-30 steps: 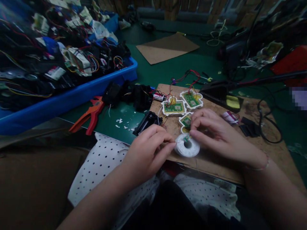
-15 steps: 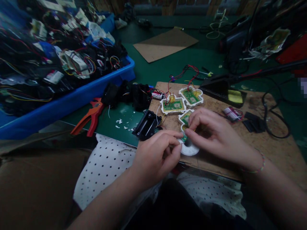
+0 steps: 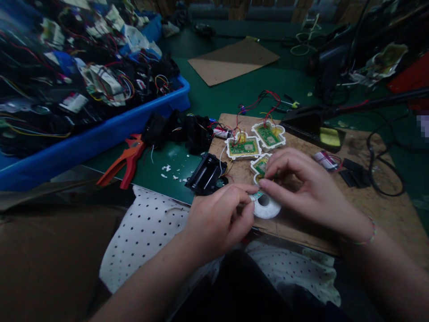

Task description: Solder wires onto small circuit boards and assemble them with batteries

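A green workbench (image 3: 211,100) carries a blue bin (image 3: 134,121) at left, orange-red pliers (image 3: 133,163), black plastic housings (image 3: 197,136), white scraps (image 3: 167,168) and, farther back, a flat cardboard sheet (image 3: 234,65). On a worn brown board (image 3: 365,219) atop the bench sit three white-cased circuit boards (image 3: 244,146), a white ring (image 3: 270,210) at the near edge and flat black pieces (image 3: 355,173).

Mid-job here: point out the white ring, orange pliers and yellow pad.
White ring (image 3: 267,212): head view, band below its hole.
Orange pliers (image 3: 132,154): head view, body between jaws and handles.
Yellow pad (image 3: 330,137): head view, middle of its top.

Bare forearms (image 3: 154,277), thin bracelet (image 3: 373,231) (multicoloured)
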Demonstrator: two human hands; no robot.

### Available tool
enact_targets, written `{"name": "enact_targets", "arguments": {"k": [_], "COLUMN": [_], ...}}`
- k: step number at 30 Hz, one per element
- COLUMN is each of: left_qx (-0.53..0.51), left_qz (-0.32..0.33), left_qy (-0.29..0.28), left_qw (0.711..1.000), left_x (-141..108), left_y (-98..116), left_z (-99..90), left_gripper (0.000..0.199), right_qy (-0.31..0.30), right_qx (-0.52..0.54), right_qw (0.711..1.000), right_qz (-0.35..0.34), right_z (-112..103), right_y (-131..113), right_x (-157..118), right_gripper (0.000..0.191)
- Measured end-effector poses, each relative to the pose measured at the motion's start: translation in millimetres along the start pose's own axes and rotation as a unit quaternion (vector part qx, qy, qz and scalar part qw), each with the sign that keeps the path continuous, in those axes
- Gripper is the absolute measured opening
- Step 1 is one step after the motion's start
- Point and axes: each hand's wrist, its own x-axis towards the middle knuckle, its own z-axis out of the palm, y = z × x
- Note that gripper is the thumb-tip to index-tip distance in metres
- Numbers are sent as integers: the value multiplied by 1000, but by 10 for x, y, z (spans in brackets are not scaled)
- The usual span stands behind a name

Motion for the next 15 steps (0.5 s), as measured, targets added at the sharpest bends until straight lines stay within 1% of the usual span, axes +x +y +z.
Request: {"name": "enact_targets", "arguments": {"k": [1,2,3,5,6,8,10,11,13,15], "left_qx": [-2,-7,-16,-42,-58,-80,-87,-86,-81,-78], "left_qz": [-5,-13,-26,-57,-70,-79,-80,-81,-82,-81], "left_qy": [1,3,5,5,4,4,3,2,0,-2], "left_qw": [1000,1000,1000,997,996,994,993,993,993,994], "left_x": [0,3,8,21,27,38,46,49,51,47], "left_y": [1,4,9,21,27,38,44,46,47,46], "left_z": [2,3,3,-2,-6,-15,-24,-27,-30,-30], "left_gripper": [5,5,5,7,7,7,7,7,7,6], "right_qy": [35,84,142,256,308,387,417,421,416,404], "right_qx": [20,43,61,69,58,30,45,73,137,167], "right_qw": [999,994,985,957,941,914,899,892,878,870], "right_qz": [25,52,77,118,124,120,127,145,192,230], "right_z": [-37,-84,-142,-288,-372,-551,-728,-808,-939,-1019], "right_y": [-16,-32,-44,-43,-22,73,227,316,486,608], "right_x": [-6,-12,-19,-31,-36,-41,-41,-38,-24,9], "right_gripper": [18,20,21,18,14,9,8,10,18,25]}}
